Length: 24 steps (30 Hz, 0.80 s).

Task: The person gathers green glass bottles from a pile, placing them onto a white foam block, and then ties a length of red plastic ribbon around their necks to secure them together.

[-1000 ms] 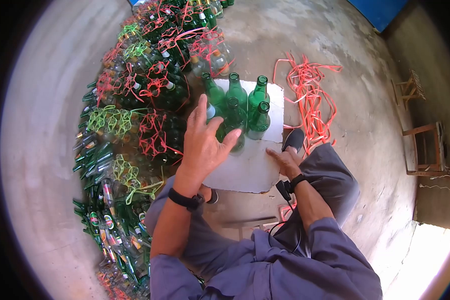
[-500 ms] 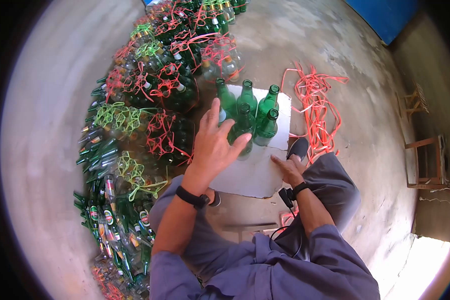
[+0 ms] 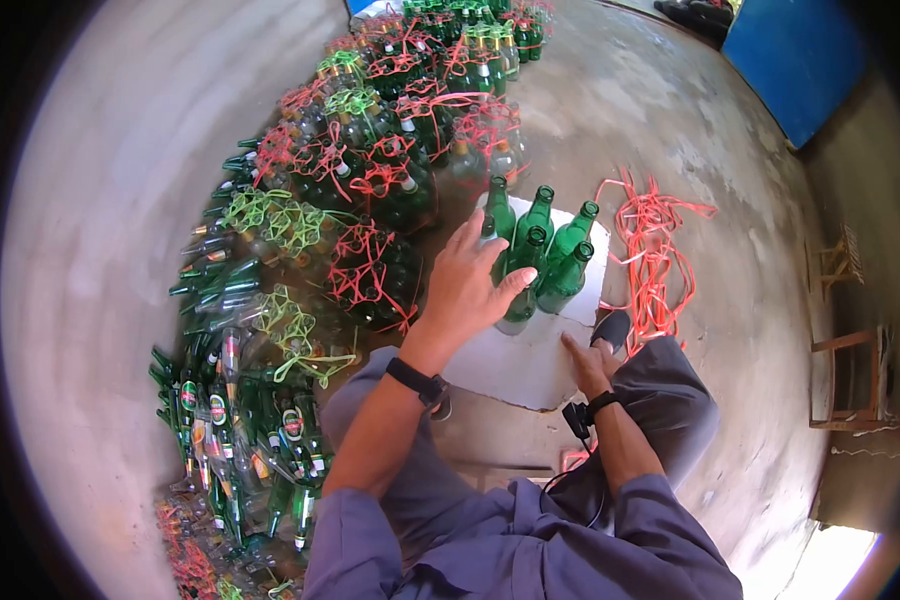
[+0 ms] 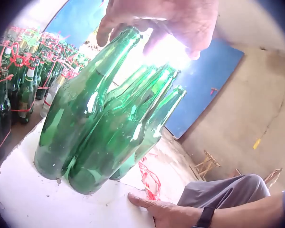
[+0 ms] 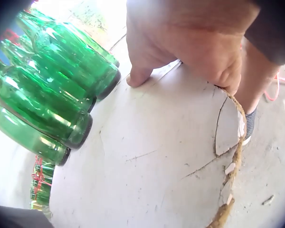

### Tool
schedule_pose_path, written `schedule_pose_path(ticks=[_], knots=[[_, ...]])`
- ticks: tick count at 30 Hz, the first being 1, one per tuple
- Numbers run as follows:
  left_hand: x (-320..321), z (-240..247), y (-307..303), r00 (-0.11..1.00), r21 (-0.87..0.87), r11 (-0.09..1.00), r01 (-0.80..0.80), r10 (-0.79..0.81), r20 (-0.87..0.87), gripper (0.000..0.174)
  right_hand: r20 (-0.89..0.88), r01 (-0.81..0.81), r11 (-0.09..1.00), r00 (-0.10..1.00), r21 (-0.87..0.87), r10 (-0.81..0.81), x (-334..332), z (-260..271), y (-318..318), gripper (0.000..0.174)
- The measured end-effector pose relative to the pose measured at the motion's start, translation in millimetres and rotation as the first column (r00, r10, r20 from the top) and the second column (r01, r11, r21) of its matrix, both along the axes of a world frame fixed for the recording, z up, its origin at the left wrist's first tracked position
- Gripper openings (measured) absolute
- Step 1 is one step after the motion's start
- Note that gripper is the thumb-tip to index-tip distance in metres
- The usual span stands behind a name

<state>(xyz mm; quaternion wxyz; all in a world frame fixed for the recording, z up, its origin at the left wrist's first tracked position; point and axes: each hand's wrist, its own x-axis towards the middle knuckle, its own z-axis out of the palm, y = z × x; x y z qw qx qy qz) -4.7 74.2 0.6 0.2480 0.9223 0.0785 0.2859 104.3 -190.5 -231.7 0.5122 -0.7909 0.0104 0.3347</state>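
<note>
Several green glass bottles (image 3: 561, 280) stand upright in a tight group on a white board (image 3: 510, 370). My left hand (image 3: 467, 285) is over the near left side of the group, its fingers spread around the top of one bottle (image 4: 80, 109) and its thumb extended apart from that neck. In the left wrist view the hand covers part of the bottle tops. My right hand (image 3: 590, 365) holds the board's near right edge, the thumb lying on the top surface and the other fingers over the broken rim, as the right wrist view shows.
Bottles bundled with red and green plastic straps (image 3: 370, 180) crowd the floor on the left, with loose bottles (image 3: 225, 410) lying nearer. A heap of red strapping (image 3: 655, 260) lies right of the board. Wooden stools (image 3: 848, 375) stand by the right wall.
The head view has shifted, so the board, bottles and hands appear farther right and lower. The left hand stays at the same bottle with its fingers drawn slightly closer. The right hand stays at the board's edge.
</note>
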Motion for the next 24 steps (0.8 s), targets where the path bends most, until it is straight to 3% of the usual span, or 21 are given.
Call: schedule_pose_path(ticks=[2, 4, 6, 8, 10, 12, 14, 24], knots=[[-5.3, 6.2, 0.5, 0.999, -0.064, 0.998, -0.029, 0.031, 0.022, 0.052, 0.048, 0.052, 0.998, 0.998, -0.023, -0.051, -2.0, -4.1, 2.8, 0.060], [-17.3, 18.9, -3.5, 0.993, -0.148, 0.988, -0.042, 0.057, 0.102, 0.046, 0.052, 0.068, 0.990, 0.997, -0.124, -0.062, -7.9, 9.7, 5.6, 0.074], [-36.2, 42.7, -13.3, 0.981, -0.235, 0.971, -0.044, 0.086, 0.174, 0.041, 0.075, 0.056, 0.995, 0.996, -0.083, -0.050, -14.1, 23.7, 7.7, 0.074], [-65.3, 88.3, -34.3, 0.950, -0.492, 0.852, 0.181, -0.022, 0.312, 0.043, 0.091, 0.040, 0.998, 0.995, -0.055, -0.034, -18.6, 25.2, 5.2, 0.075], [-92.5, 137.8, -58.0, 0.914, -0.535, 0.778, 0.330, -0.122, 0.386, 0.038, 0.016, 0.053, 0.995, 0.999, -0.079, -0.052, -17.3, 18.7, 6.5, 0.077], [-113.0, 170.8, -72.9, 0.883, -0.500, 0.752, 0.429, -0.232, 0.409, 0.045, 0.029, 0.058, 0.993, 0.998, -0.100, -0.056, -16.7, 12.2, 7.5, 0.077], [-117.8, 184.1, -85.8, 0.740, -0.408, 0.666, 0.624, -0.336, 0.583, 0.058, 0.057, 0.072, 0.989, 0.996, -0.129, -0.065, -15.5, 2.0, 7.5, 0.078], [-125.6, 164.8, -115.0, 0.551, -0.271, 0.593, 0.759, -0.362, 0.752, 0.053, 0.198, 0.136, 0.957, 0.976, -0.256, -0.085, -13.9, -24.1, 7.5, 0.080]])
